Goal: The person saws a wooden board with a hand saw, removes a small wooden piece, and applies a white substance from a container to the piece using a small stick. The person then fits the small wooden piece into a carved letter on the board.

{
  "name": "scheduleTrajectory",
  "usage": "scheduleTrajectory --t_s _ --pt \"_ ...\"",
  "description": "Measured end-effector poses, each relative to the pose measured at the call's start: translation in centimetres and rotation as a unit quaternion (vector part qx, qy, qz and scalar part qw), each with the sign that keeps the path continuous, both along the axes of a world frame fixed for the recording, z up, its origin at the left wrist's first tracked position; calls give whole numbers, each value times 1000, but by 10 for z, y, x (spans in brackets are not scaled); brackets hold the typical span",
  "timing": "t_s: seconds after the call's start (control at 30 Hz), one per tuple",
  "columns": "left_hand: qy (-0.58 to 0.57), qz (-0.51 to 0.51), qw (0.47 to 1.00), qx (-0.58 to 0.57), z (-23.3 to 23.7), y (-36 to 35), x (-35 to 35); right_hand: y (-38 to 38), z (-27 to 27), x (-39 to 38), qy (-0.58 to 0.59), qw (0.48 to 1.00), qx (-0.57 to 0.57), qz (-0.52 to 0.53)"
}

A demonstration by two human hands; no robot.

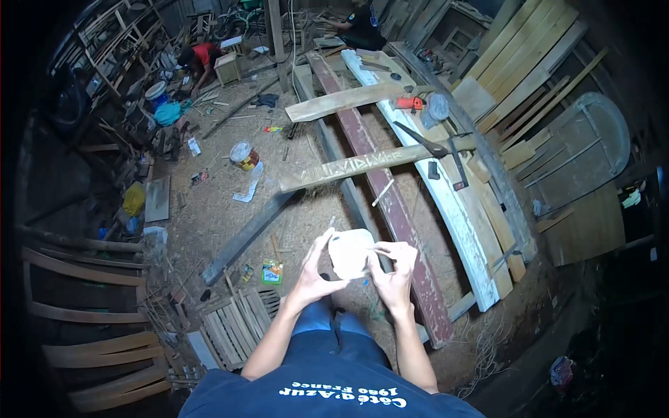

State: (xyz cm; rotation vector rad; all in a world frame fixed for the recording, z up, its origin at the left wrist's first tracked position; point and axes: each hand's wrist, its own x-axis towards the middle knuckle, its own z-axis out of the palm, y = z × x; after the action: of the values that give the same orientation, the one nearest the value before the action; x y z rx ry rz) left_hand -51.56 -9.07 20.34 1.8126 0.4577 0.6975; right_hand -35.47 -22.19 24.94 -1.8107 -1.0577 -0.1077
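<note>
A small, glaringly white, rounded-square piece (350, 253) is held up in front of my body; glare hides its surface detail. My left hand (312, 277) grips its left edge, with fingers at the upper corner and the thumb low. On the opposite side, my right hand (396, 273) pinches the right edge between thumb and fingers. Beyond my hands, a carved wooden plank (348, 171) lies across a long dark red beam (376, 167). The red beam runs past my right hand.
A white-painted beam (460, 230) lies to the right, bearing a handsaw (421, 141) and an orange power tool (410, 103). A paint bucket (244, 155) stands on the littered floor. Slatted wood (237, 324) lies lower left. Two people, one in a red shirt (205, 54), sit farther back.
</note>
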Motion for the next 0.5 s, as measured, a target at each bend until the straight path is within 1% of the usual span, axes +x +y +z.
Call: scheduleTrajectory --t_s 0.07,0.13,0.17,0.2,0.23,0.27,0.33,0.4,0.47,0.5 --pt "-1 16 999 -38 6 29 14 21 1 6 -36 998 -36 37" --pt "-9 12 998 -53 7 49 24 43 11 7 -30 997 -31 68" --pt "-49 1 996 -72 3 58 29 54 15 10 -31 997 -31 64" --pt "-92 -11 992 -89 4 68 36 65 20 14 -60 997 -12 47" --pt "-106 -13 992 -72 4 75 40 74 26 19 -89 996 5 30" --pt "-109 -15 991 -76 3 81 44 81 34 28 -79 996 -10 27" --pt "-139 -3 990 -36 7 94 49 92 44 38 -84 996 -8 18" --pt "-139 4 990 -33 7 105 50 97 46 37 -104 994 -17 23" --pt "-139 6 990 -31 7 112 55 102 53 28 -71 995 -22 67" --pt "-127 8 991 -41 9 116 59 109 54 25 -66 996 -14 66"
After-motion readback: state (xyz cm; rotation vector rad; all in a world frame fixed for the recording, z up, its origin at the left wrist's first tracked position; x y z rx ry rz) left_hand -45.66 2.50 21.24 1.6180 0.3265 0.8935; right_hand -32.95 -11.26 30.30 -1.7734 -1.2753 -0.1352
